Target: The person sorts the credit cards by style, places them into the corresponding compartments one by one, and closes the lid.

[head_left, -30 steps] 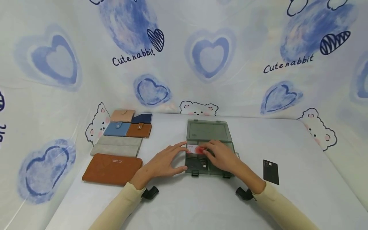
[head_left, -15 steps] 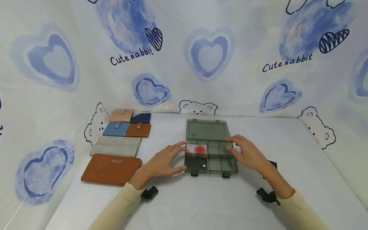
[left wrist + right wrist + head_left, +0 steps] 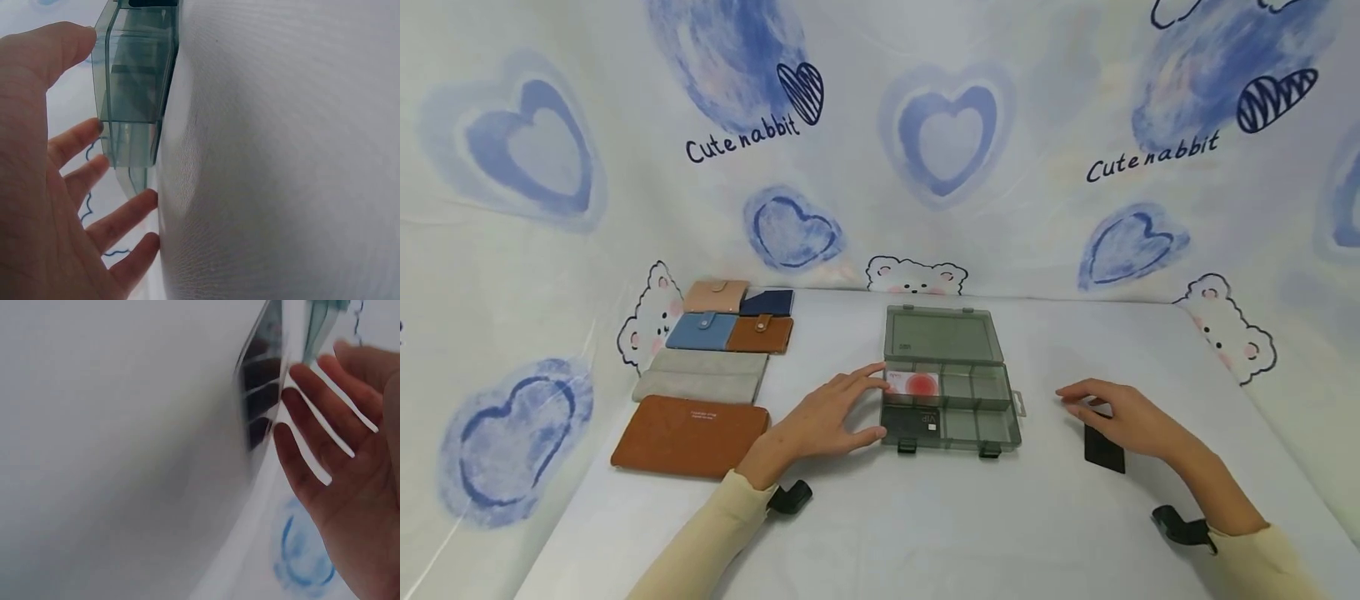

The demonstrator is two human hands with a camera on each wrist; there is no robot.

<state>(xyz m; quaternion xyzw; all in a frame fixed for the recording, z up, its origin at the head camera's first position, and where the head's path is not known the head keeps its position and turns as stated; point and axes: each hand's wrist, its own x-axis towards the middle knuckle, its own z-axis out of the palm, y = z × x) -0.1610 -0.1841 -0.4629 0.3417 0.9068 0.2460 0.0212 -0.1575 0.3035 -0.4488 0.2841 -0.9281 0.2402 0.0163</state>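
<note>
An opened green see-through compartment box point(image 3: 958, 408) lies mid-table, its lid point(image 3: 943, 335) folded back. In its back left part is a white card with a red circle point(image 3: 917, 383); a black VIP card point(image 3: 910, 422) lies in the front left part. My left hand point(image 3: 827, 421) touches the box's left side with spread fingers and thumb, as the left wrist view also shows at the box wall point(image 3: 134, 81). Over at the right, my right hand point(image 3: 1131, 417) hovers with loosely bent fingers above another black card point(image 3: 1103, 450), partly covering it and holding nothing.
To the left lie a brown long wallet point(image 3: 692, 436), a grey wallet point(image 3: 703, 375), a blue card holder point(image 3: 702, 331), a brown card holder point(image 3: 760, 335), a beige one point(image 3: 715, 296) and a dark blue one point(image 3: 767, 302). A patterned curtain point(image 3: 1022, 192) hangs behind the table.
My right hand has let go of the red-circle card and moved right, away from the box to the loose black card. The left hand has stayed at the box.
</note>
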